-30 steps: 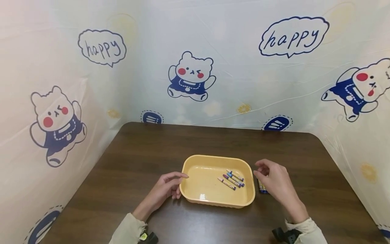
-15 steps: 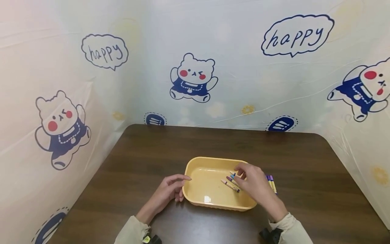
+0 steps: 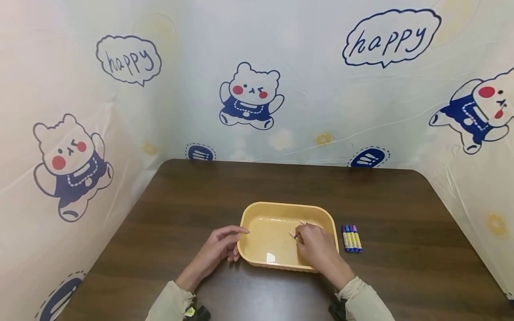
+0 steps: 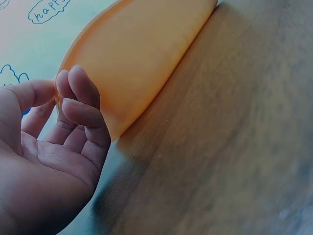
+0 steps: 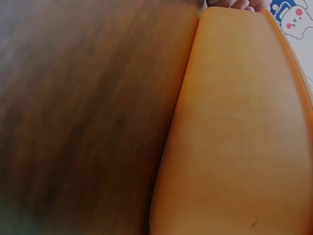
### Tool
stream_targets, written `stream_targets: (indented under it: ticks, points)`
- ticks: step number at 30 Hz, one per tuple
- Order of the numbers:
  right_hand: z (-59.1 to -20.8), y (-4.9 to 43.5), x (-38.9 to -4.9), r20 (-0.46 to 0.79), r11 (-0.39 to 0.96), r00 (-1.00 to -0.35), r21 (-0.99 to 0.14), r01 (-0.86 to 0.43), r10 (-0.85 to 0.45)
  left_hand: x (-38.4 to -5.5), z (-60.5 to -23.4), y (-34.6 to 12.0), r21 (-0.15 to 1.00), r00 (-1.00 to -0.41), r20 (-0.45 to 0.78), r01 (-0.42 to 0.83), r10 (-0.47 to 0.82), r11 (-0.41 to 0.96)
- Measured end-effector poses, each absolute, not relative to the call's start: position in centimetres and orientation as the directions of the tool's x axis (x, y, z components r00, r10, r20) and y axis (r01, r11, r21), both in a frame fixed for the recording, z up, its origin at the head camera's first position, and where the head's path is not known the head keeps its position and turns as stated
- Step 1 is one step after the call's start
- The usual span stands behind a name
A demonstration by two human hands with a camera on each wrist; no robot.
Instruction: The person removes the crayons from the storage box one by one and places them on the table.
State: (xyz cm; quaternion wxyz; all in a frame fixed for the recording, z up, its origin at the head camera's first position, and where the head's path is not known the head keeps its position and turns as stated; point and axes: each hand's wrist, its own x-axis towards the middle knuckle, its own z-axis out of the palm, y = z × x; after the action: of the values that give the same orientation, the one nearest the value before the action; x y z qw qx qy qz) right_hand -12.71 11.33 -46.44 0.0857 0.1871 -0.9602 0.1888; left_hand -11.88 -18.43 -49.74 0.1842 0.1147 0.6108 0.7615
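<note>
A yellow plastic tray (image 3: 259,247) stands on the brown table. My left hand (image 3: 221,245) grips its left end, and the left wrist view shows the thumb and fingers (image 4: 84,85) on either side of the rim. Inside the tray, my right hand (image 3: 319,248) reaches down over the crayons with bent fingers. Two pale crayon tips stick out past it, one of them a front crayon (image 3: 292,234); the other crayons are hidden beneath the hand. I cannot tell whether its fingers hold one. The right wrist view shows the tray's outer wall (image 5: 239,117), not the right hand.
Just right of the tray, several crayons (image 3: 352,239) with blue and purple ends lie side by side in a neat row. A cloth (image 3: 305,102) printed with bears and "happy" bubbles surrounds the table (image 3: 201,191) at the back and sides.
My right hand has moved left from the crayon row, over the tray's right rim and down onto the crayons inside. The row is now uncovered. My left hand stays at the tray's rim.
</note>
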Motion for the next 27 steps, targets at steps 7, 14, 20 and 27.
stream_targets:
  ticks: [7,14,20,27]
  points:
    - [-46.37,11.52,-12.8,0.19,0.871,-0.93,-0.333,-0.362,-0.314,-11.98,-49.63,-18.48,0.973,-0.908,-0.054,-0.141,0.414,-0.184]
    - [-46.46,11.6,-12.66,0.175,0.873,-0.931,-0.326,-0.362,-0.32,-12.0,-49.67,-18.47,0.975,-0.905,-0.062,-0.145,0.421,-0.168]
    - [-46.38,11.52,-12.67,0.22,0.866,-0.914,-0.303,-0.397,-0.342,-12.02,-49.64,-18.48,0.975,-0.905,-0.071,-0.152,0.419,-0.162]
    - [-46.43,11.48,-12.61,0.239,0.861,-0.907,-0.303,-0.409,-0.347,-11.92,-49.61,-18.44,0.974,-0.903,-0.06,-0.146,0.425,-0.172]
